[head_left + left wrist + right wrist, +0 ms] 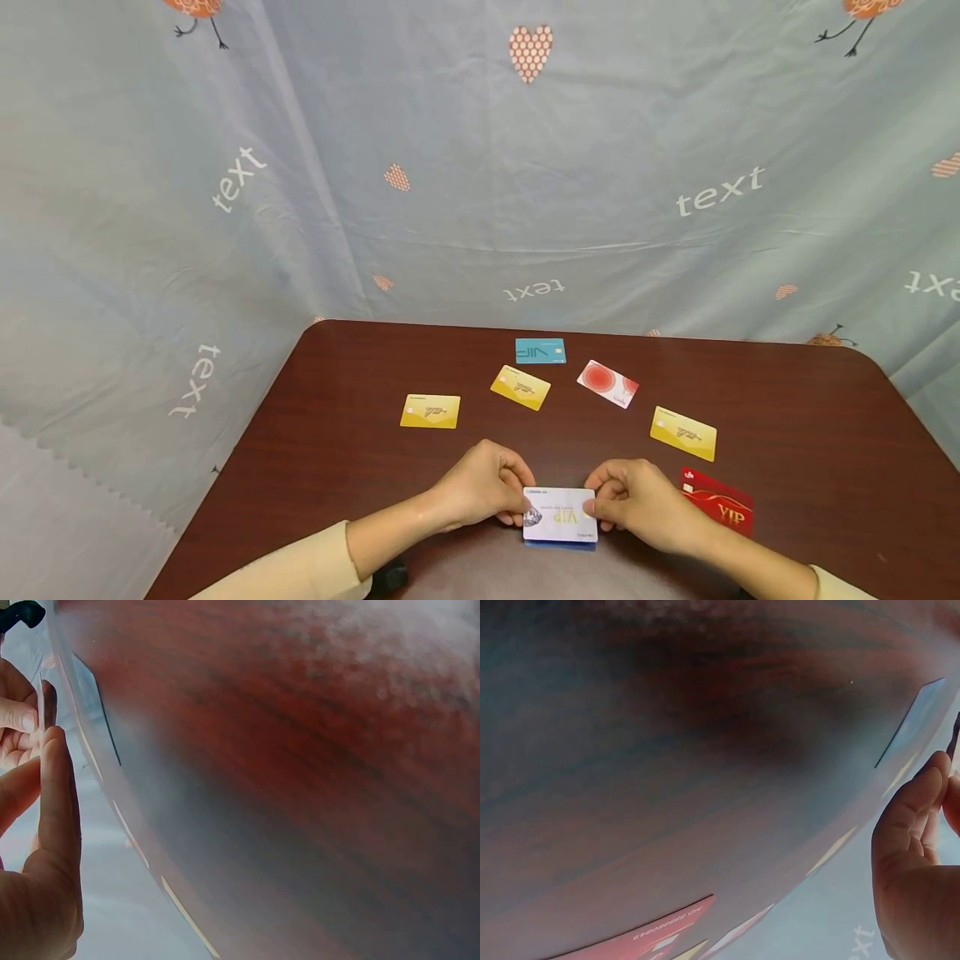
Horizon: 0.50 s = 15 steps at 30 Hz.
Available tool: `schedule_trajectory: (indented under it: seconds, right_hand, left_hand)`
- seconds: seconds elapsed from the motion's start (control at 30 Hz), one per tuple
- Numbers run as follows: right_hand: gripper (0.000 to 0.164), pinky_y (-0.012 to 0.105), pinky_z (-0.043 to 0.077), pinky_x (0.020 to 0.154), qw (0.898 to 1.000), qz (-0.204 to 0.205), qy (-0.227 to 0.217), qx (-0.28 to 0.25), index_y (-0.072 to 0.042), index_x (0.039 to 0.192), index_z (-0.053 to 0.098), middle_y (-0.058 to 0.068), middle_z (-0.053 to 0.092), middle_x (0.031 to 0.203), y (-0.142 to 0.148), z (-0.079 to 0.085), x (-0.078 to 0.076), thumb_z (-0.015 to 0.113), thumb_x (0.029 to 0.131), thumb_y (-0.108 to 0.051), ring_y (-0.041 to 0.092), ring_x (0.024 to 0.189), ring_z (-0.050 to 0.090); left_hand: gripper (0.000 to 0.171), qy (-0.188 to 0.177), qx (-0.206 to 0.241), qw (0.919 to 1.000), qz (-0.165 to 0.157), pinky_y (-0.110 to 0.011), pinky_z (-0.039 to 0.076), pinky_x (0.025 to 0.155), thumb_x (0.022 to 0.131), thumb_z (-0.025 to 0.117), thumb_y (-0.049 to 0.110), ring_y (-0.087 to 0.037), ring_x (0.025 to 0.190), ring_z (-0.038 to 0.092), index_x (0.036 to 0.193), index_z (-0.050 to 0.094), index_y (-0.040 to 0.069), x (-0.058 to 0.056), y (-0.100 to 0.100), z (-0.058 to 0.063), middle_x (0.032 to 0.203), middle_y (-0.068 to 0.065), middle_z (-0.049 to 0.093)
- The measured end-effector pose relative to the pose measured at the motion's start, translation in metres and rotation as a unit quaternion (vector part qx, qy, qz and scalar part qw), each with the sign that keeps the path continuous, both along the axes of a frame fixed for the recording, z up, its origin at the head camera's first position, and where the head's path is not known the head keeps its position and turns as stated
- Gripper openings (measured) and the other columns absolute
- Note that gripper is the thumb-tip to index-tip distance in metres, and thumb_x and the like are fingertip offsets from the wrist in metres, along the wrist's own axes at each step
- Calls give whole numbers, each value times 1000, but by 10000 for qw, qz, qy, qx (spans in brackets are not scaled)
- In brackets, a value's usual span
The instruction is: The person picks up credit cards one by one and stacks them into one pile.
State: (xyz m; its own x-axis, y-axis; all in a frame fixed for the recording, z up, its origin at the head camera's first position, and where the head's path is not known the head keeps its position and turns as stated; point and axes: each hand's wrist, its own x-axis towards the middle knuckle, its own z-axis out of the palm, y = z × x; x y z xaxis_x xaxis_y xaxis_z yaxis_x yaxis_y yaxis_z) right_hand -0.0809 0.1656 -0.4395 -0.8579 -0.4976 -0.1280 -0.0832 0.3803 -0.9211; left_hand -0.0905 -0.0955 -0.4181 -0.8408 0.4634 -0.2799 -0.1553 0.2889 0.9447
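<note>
1. With the left hand [483, 487], pinches the white card [558, 523] by its left edge, pressing thumb on the face and curling fingers behind.
2. With the right hand [633, 500], grips the opposite edge in a matching pinch, probably to hold it level and leave the VIP print uncovered.
3. Holds this card over the near middle of the counter [345, 358], clear of the surface, judging by the edge-on look from the left wrist.
4. Covers most of a blue card [561, 546] in the head view, showing only a strip past the near edge; in the wrist views, seems to lie flat on the counter, apart from the white card.
5. Just beyond the right hand, has a red card [717, 500] partly behind the right forearm [738, 554]; farther out, a right yellow card [682, 433], askew.
6. Toward the back, has a left yellow card [431, 412], a middle yellow card [521, 387] and a red-and-white card [607, 383], with a teal card [540, 351] farthest off.
7. Spaces these outer cards apart, printed side up, likely so as to be read and lifted singly.
8. Shows no box, sleeve or tray around them: lie loose on the counter, before a printed cloth [450, 217].
</note>
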Motion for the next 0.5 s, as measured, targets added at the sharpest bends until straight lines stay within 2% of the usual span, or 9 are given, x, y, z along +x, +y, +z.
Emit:
schedule_trajectory:
  seconds: [0.5]
  right_hand:
    - [12, 23, 50, 51, 9999, 41, -73, 112, -1, 92, 66, 3, 69, 69, -2, -5, 1, 78, 91, -3, 15, 59, 63]
  left_hand:
    - [20, 81, -368, 9993, -63, -22, 55, 49, 78, 73, -20, -14, 52, 65, 88, 71, -3, 0, 6, -4, 66, -8, 67]
